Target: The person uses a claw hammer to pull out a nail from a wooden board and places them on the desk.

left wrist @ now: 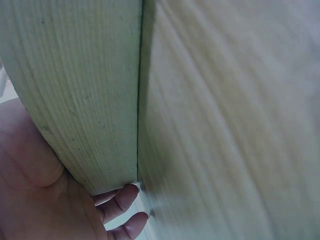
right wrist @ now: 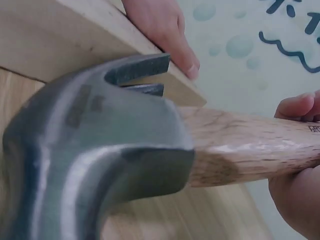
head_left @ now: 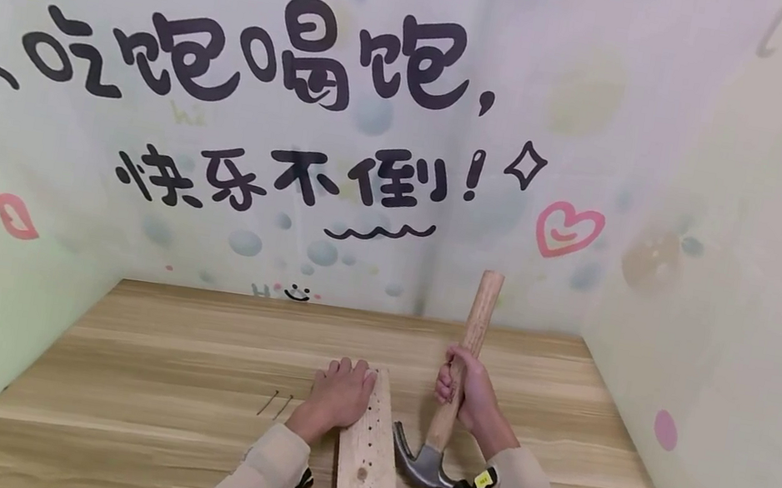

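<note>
A long wooden block (head_left: 369, 464) with several small dark holes and a knot lies on the table. My left hand (head_left: 342, 393) holds it near its far end; in the left wrist view the palm lies along the block's side and fingertips (left wrist: 127, 197) bend past its end. Right of the block, my right hand (head_left: 474, 389) grips the wooden handle of a claw hammer (head_left: 428, 467). The handle points up and away, the metal head is low, and the claw faces the block. Whether the claw touches the block, I cannot tell.
Two nails (head_left: 268, 403) lie side by side on the wood-grain table (head_left: 166, 430), left of my left hand. A patterned wall (head_left: 371, 275) with black lettering stands behind the table, and a side wall (head_left: 727, 328) rises at the right.
</note>
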Motion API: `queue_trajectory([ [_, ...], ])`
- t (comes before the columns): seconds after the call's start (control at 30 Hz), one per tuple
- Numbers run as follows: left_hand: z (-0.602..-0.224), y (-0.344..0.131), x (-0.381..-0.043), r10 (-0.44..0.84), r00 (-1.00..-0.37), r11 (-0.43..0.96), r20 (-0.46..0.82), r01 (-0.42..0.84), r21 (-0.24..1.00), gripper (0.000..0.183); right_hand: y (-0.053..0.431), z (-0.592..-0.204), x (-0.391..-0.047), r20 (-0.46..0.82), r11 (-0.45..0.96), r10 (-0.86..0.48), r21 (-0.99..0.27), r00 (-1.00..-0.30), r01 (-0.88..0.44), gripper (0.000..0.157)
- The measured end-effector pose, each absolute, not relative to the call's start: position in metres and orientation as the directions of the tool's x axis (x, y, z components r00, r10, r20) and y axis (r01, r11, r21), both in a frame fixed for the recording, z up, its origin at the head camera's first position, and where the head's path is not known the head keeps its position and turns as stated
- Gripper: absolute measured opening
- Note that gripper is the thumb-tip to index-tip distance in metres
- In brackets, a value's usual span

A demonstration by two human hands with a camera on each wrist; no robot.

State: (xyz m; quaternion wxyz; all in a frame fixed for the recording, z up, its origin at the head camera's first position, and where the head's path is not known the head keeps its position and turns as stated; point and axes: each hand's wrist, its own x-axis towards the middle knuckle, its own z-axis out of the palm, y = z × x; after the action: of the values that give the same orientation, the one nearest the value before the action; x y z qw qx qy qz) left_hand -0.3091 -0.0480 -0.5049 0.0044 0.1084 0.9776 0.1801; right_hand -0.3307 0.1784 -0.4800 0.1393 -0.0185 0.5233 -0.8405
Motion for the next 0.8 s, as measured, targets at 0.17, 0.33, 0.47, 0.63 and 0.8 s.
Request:
queue_trajectory([
  [0.17,-0.505,-0.048,-0.309,0.213,-0.977,0.914,0.025,0.208,0.349,0.039,0.179,-0.488,-0.338,-0.165,-0.395,-0.211,-0.887,-0.963,0.239,0.022],
  [0.33,-0.504,-0.048,-0.309,0.215,-0.976,0.914,0.015,0.207,0.349,0.039,0.178,-0.496,-0.345,-0.237,-0.306,-0.214,-0.905,-0.948,0.296,0.032],
  [0.47,-0.504,-0.049,-0.308,0.222,-0.975,0.909,0.011,0.211,0.358,0.039,0.177,-0.504,-0.351,-0.277,-0.291,-0.217,-0.897,-0.936,0.333,0.037],
  [0.63,-0.504,-0.049,-0.307,0.229,-0.973,0.902,0.02,0.22,0.372,0.038,0.178,-0.51,-0.355,-0.293,-0.288,-0.2,-0.894,-0.935,0.342,0.041],
  [0.8,-0.504,-0.05,-0.309,0.225,-0.974,0.902,0.025,0.218,0.373,0.038,0.178,-0.513,-0.36,-0.302,-0.261,-0.136,-0.908,-0.944,0.328,0.045],
])
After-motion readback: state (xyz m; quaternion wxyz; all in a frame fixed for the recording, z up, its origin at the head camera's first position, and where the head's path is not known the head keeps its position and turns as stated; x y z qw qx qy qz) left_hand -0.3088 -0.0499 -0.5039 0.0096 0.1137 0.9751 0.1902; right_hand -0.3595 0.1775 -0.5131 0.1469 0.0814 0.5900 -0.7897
